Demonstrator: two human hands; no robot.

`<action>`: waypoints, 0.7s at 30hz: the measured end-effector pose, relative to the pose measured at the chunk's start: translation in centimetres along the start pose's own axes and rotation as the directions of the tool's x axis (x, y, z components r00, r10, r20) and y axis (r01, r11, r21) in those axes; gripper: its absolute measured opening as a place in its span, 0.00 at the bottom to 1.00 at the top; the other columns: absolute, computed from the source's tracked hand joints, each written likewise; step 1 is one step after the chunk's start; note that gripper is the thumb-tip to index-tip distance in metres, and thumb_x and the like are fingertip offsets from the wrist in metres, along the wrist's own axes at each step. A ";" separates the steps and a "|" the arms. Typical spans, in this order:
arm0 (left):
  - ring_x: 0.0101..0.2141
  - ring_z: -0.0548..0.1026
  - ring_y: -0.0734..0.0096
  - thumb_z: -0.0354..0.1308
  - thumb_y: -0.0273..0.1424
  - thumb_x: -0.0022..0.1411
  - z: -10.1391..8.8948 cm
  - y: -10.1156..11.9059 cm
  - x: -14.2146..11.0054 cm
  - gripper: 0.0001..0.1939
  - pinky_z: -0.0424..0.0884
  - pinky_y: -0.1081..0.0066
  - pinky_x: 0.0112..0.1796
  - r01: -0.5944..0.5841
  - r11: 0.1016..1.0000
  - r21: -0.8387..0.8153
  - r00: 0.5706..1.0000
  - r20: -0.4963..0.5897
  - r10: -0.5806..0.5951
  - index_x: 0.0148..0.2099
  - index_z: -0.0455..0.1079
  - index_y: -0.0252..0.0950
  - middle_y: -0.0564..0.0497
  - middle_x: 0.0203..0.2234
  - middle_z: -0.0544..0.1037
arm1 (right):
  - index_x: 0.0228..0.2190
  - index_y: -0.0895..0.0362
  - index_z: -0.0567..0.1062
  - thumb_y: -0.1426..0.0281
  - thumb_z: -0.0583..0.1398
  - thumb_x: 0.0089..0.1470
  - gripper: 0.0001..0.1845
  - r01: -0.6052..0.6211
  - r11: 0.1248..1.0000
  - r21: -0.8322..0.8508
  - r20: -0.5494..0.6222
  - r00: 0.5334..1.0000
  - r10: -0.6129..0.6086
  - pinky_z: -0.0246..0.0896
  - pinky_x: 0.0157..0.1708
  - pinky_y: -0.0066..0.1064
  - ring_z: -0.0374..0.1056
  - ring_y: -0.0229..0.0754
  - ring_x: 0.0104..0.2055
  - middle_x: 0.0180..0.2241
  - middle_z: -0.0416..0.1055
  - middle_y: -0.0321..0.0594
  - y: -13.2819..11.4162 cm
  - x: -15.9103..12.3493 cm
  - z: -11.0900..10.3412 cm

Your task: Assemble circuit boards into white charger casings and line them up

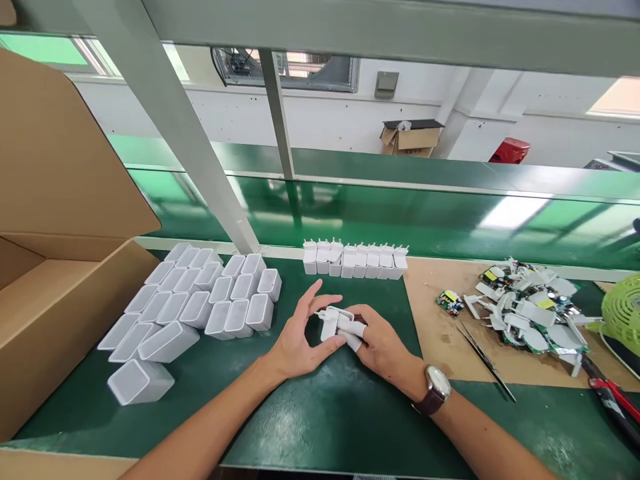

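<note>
One white adapter, right hand grip pinching it; left hand grip spread beside it.

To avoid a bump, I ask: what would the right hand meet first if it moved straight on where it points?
Beyond the white plug it holds, the right hand would probably meet the left hand; depth is unclear.

Behind the green workbench and grey frame stands a white wall, with a window at left.
</note>
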State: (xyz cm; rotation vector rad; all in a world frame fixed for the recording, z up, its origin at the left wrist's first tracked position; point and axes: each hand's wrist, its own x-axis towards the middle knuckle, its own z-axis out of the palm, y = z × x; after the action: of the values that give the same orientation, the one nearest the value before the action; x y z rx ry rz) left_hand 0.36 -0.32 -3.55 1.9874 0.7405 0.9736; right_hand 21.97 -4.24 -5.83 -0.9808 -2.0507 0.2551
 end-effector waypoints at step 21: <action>0.51 0.77 0.60 0.64 0.28 0.65 0.2 -1.0 0.0 0.41 0.73 0.54 0.55 0.025 0.999 -0.048 0.996 -0.085 -0.029 0.72 0.46 0.45 0.46 0.46 0.76 | 0.61 0.51 0.65 0.72 0.57 0.68 0.21 -0.035 0.999 0.020 0.023 0.999 0.035 0.75 0.49 0.44 0.71 0.49 0.51 0.50 0.72 0.48 -0.2 -0.4 0.1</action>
State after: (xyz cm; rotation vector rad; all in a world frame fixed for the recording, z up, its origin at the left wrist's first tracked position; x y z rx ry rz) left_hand 0.33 0.12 -4.49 1.9002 0.7823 1.0565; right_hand 21.96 -4.62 -6.03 -1.0061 -2.0486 0.3061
